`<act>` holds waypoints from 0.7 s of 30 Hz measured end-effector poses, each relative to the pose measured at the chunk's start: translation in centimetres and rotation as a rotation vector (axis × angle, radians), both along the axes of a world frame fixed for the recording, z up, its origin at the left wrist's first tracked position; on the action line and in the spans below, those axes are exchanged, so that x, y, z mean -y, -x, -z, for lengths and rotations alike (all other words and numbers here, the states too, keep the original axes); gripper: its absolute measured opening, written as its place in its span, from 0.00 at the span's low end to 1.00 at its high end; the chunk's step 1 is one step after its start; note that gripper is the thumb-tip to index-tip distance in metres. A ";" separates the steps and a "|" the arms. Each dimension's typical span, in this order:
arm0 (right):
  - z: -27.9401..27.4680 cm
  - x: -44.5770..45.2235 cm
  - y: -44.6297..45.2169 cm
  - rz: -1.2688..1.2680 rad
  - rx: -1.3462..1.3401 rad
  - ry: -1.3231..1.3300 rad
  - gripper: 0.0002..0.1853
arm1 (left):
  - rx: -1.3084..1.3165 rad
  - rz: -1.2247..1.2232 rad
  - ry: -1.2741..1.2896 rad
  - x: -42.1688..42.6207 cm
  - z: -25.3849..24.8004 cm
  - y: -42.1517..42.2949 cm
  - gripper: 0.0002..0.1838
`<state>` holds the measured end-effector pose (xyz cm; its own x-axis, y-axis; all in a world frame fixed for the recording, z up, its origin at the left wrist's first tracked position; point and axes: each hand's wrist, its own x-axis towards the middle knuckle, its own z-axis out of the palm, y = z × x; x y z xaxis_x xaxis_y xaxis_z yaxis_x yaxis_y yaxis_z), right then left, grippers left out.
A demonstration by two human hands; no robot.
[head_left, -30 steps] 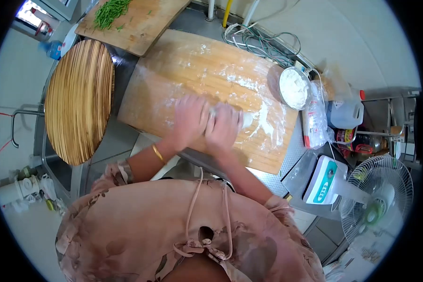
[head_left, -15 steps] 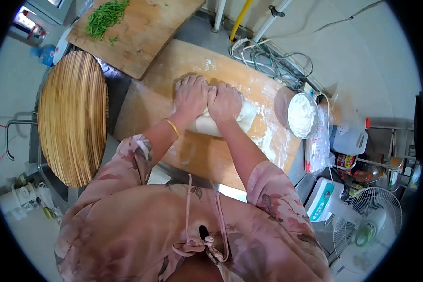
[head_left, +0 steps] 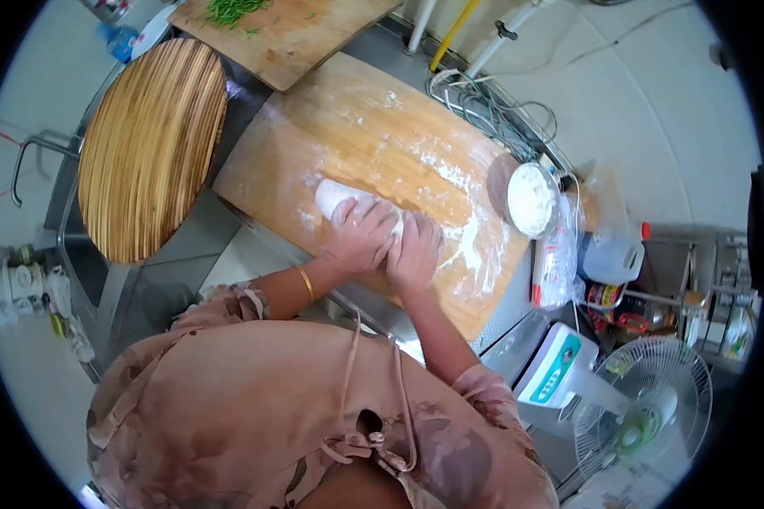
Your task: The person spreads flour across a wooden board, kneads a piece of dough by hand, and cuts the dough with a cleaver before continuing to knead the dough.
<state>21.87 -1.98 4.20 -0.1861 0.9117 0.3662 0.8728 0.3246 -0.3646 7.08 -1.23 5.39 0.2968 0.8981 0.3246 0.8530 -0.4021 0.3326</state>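
A pale roll of dough [head_left: 333,197] lies slantwise on the floured wooden board [head_left: 314,127]. My left hand [head_left: 362,237], below a gold bracelet, wraps its fingers over the middle of the roll. Right beside it, my right hand [head_left: 416,254] grips the dough's right end, the two hands touching at the thumbs. Most of the dough's right part is hidden under my palms and fingers. White flour is smeared over the board to the right of my hands.
A bowl of flour [head_left: 532,201] stands at the board's right edge. Behind is a cutting board [head_left: 306,38] with chopped greens [head_left: 232,10]. On the left leans a round slatted wooden lid [head_left: 153,148]; right are a scale [head_left: 558,365], fan [head_left: 645,416] and coiled cables [head_left: 505,119].
Both hands have drawn the dough toward my body, and it now shows as a narrower roll jutting out on the left. The view has shifted too.
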 end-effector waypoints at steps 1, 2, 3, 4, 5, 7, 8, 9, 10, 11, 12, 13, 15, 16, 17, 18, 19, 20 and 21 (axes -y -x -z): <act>0.4 0.0 -0.2 -0.036 0.051 -0.016 0.27 | -0.032 0.061 -0.050 0.2 1.2 0.6 0.22; 1.1 -0.9 -0.2 0.002 0.060 -0.007 0.26 | -0.070 0.124 -0.100 0.0 2.3 1.1 0.23; 0.8 -2.1 0.1 0.044 0.068 0.006 0.25 | -0.096 0.103 -0.125 -1.4 1.2 0.7 0.23; 0.5 -3.1 0.3 0.087 0.080 0.023 0.24 | -0.084 0.072 -0.089 -2.9 0.5 0.2 0.23; 0.3 -4.6 0.3 0.099 0.055 0.114 0.23 | -0.069 0.045 -0.053 -4.8 0.0 -0.3 0.22; 0.0 -8.5 -0.1 0.131 0.010 0.292 0.19 | -0.020 -0.001 -0.046 -8.5 0.5 -1.0 0.18; 0.3 -10.1 -0.3 0.140 0.043 0.275 0.18 | -0.020 -0.025 0.013 -10.1 0.8 -1.3 0.18; 0.6 -11.6 -0.4 0.150 0.074 0.257 0.18 | -0.023 -0.047 0.070 -11.5 0.9 -1.5 0.17; 0.8 -12.8 -0.5 0.166 0.103 0.239 0.17 | -0.026 -0.064 0.127 -12.8 0.7 -1.7 0.17; 1.1 -14.0 -0.6 0.185 0.140 0.181 0.17 | -0.047 -0.090 0.231 -14.0 0.4 -1.9 0.17; 1.5 -15.3 -0.7 0.203 0.109 0.169 0.17 | -0.065 -0.117 0.328 -15.3 -0.5 -2.2 0.18; 2.1 -16.5 -0.9 0.223 0.078 0.152 0.17 | -0.083 -0.141 0.420 -16.4 -1.1 -2.5 0.18; 2.3 -18.5 -1.2 0.231 0.042 0.141 0.17 | -0.029 -0.242 0.193 -17.9 0.5 -3.3 0.19; 2.0 -19.1 -1.3 0.217 0.038 0.155 0.18 | 0.003 -0.289 0.084 -18.1 1.3 -3.7 0.20; 1.8 -19.0 -1.6 0.203 0.033 0.174 0.18 | -0.019 -0.323 0.028 -18.0 2.1 -4.1 0.21; 2.3 -18.6 -1.8 0.178 -0.001 0.181 0.18 | -0.042 -0.363 -0.029 -18.0 2.8 -4.3 0.21; 3.0 -18.4 -1.9 0.152 -0.037 0.189 0.18 | -0.066 -0.403 -0.086 -17.7 1.9 -4.0 0.22; 3.9 -17.6 -2.3 0.127 -0.071 0.209 0.18 | -0.036 -0.293 0.175 -17.1 1.3 -3.7 0.23; 1.5 -16.2 -2.0 0.181 -0.105 0.412 0.18 | -0.007 -0.179 0.436 -16.1 -1.8 -2.8 0.23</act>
<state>23.92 14.19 2.69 0.0087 0.9996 -0.0257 0.8534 -0.0208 -0.5208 9.90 14.87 7.19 0.1253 0.9875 -0.0960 0.8992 -0.0721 0.4315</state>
